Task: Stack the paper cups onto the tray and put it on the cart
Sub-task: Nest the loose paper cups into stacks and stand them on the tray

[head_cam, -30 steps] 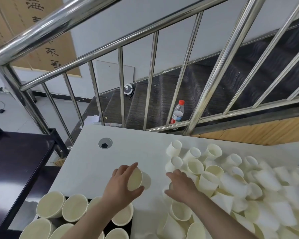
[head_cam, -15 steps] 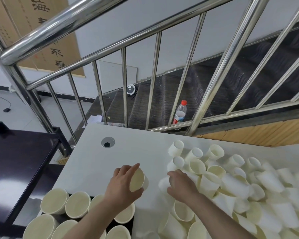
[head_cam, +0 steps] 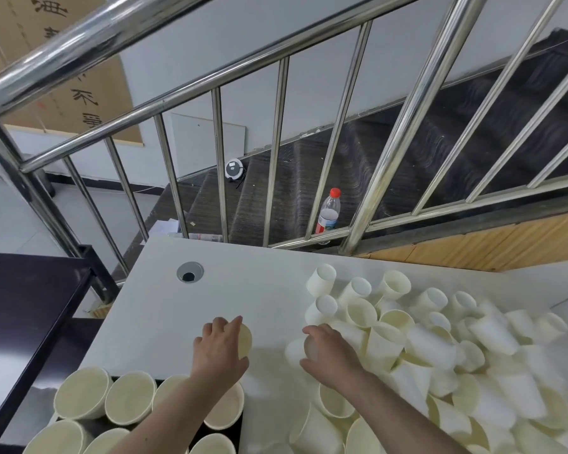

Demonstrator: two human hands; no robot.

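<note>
The steel railing (head_cam: 276, 70) fills the top of your view, stairs dropping away behind it; below it runs the white table (head_cam: 164, 303), and the dark cart (head_cam: 23, 309) stands at its left edge; a big heap of loose paper cups (head_cam: 440, 348) sprawls over the table's right side; at the near left, upright cups (head_cam: 130, 401) stand mouth-up on the black tray (head_cam: 210, 429); your left hand (head_cam: 218, 350) has its fingers curled round one cup (head_cam: 245, 340) above the tray's far edge; your right hand (head_cam: 333, 353) grips, fingers bent, what looks like another cup (head_cam: 294, 350) at the heap's edge, though blur smears it.
</note>
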